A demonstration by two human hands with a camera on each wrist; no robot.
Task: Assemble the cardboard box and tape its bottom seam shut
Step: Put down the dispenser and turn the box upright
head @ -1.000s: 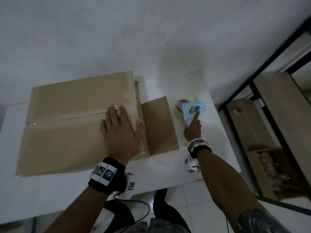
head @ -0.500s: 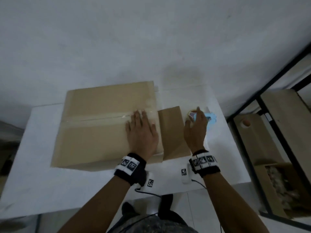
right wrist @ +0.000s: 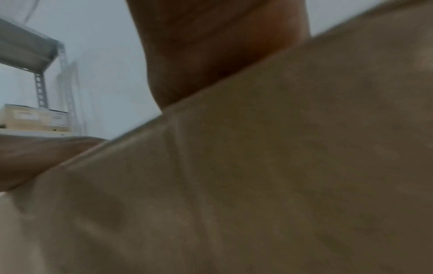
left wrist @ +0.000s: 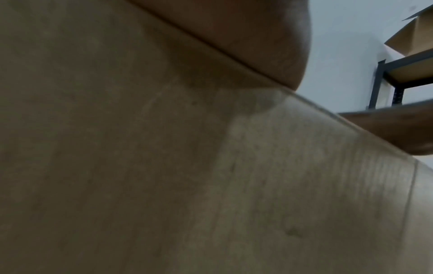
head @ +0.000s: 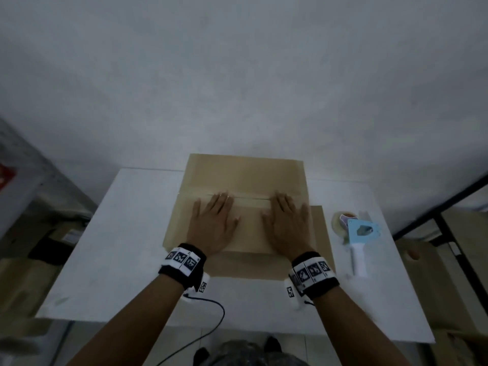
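The brown cardboard box (head: 245,175) stands upside down on the white table (head: 124,233), its bottom flaps folded shut. Clear tape runs along the middle seam (head: 250,198). My left hand (head: 214,223) lies flat on the near flap, left of centre, fingertips reaching the seam. My right hand (head: 287,223) lies flat on the same flap to the right, fingers straight. Both wrist views show only cardboard (left wrist: 164,166) (right wrist: 257,176) close up, each with the palm pressed on it. The light-blue tape dispenser (head: 357,239) with a white handle lies on the table to the right of the box, with no hand on it.
A loose box flap (head: 320,233) sticks out flat at the right, between the box and the dispenser. A black-framed shelf (head: 449,207) with boxes stands to the right of the table. Other boxes sit on the floor at left. A cable (head: 211,320) hangs off the table's near edge.
My right hand has let go of the tape dispenser and moved left onto the box top. My left hand has slid left along the flap. The camera view has swung to centre the box.
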